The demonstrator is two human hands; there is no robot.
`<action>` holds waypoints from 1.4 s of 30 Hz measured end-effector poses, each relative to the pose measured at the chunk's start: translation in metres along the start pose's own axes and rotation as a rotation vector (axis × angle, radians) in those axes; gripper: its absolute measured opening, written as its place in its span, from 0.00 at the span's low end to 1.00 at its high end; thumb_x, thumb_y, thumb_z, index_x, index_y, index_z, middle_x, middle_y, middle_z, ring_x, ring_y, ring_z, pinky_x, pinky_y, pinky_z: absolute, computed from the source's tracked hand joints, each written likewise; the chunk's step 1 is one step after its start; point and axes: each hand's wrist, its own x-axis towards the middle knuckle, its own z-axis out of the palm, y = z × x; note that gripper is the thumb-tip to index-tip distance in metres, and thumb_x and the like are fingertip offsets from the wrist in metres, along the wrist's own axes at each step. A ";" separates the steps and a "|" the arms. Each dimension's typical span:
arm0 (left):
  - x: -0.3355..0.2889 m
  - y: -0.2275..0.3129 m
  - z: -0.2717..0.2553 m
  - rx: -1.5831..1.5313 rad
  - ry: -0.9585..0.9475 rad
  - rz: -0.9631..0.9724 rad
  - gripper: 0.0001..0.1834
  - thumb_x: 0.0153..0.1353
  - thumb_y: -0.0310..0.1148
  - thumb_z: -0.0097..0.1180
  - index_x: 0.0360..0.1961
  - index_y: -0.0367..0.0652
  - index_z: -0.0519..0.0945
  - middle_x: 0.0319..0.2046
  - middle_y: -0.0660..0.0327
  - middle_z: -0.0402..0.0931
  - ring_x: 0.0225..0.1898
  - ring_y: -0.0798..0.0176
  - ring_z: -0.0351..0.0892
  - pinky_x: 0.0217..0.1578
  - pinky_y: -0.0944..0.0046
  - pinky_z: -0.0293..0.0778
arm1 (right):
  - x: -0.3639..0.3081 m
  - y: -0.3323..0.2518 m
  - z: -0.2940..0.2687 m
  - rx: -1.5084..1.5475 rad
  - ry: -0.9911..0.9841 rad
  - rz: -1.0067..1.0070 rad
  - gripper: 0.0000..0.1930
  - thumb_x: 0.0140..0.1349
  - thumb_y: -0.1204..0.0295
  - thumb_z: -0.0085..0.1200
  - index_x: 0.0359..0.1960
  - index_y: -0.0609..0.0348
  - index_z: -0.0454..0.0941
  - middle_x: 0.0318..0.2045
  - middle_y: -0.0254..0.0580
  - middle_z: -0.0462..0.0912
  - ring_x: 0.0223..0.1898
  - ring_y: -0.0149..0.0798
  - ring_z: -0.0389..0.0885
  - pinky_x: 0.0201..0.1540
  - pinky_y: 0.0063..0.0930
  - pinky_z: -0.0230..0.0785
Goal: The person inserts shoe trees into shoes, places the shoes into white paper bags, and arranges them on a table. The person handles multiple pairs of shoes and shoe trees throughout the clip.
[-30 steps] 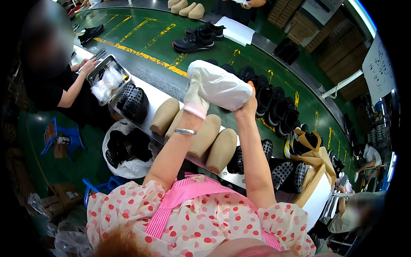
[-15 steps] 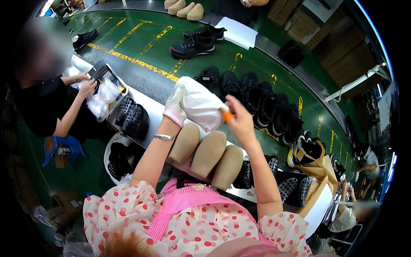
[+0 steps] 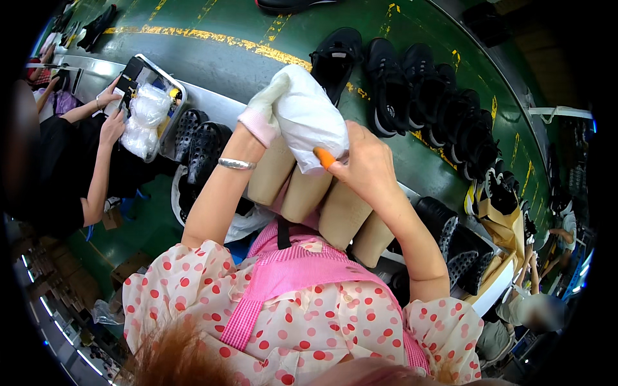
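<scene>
- The crumpled white paper wad (image 3: 309,116) is held up above the row of tan rounded shoe forms (image 3: 322,199), clamped between both hands.
- The left hand (image 3: 267,109), in a white glove, has its grip closed on the wad's top; the right hand (image 3: 367,164) pinches the lower edge.
- By my judgement the wad is being shaped; the next move calls for a firm two-handed squeeze.
- Black shoes (image 3: 425,83) line the green surface (image 3: 257,26) beyond.

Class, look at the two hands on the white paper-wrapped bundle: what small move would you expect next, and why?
Probably a tuck of the loose wrap end: the gloved left hand grips the white paper-wrapped bundle from above, while the bare right hand, wearing an orange fingertip cover, pinches its lower edge, above the beige cylinders.
</scene>
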 end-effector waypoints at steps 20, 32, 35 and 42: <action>0.150 -0.004 0.023 2.000 0.001 0.728 0.17 0.61 0.39 0.55 0.50 0.51 0.80 0.43 0.55 0.75 0.46 0.47 0.76 0.48 0.54 0.73 | 0.109 0.067 -0.041 -0.111 -0.345 0.453 0.30 0.40 0.49 0.59 0.28 0.72 0.82 0.24 0.57 0.82 0.28 0.48 0.84 0.35 0.35 0.76; 0.158 -0.012 0.009 1.866 0.198 0.761 0.17 0.57 0.34 0.55 0.49 0.46 0.80 0.40 0.51 0.75 0.43 0.45 0.76 0.46 0.53 0.73 | 0.183 0.091 0.111 -0.558 0.089 0.250 0.23 0.48 0.58 0.63 0.36 0.68 0.79 0.34 0.52 0.84 0.38 0.48 0.85 0.37 0.38 0.78; 0.160 -0.007 0.002 1.747 0.180 0.776 0.18 0.57 0.34 0.55 0.50 0.45 0.80 0.40 0.51 0.75 0.42 0.46 0.76 0.45 0.54 0.73 | 0.183 0.078 0.097 -0.429 -0.044 0.282 0.22 0.49 0.59 0.63 0.36 0.69 0.79 0.37 0.55 0.84 0.41 0.49 0.85 0.41 0.38 0.78; 0.166 -0.004 -0.003 1.706 0.177 0.846 0.15 0.59 0.34 0.55 0.47 0.43 0.81 0.39 0.50 0.76 0.40 0.47 0.77 0.44 0.55 0.74 | 0.180 0.080 0.081 -0.293 -0.153 0.196 0.09 0.52 0.73 0.57 0.32 0.68 0.80 0.35 0.58 0.84 0.38 0.55 0.84 0.42 0.43 0.77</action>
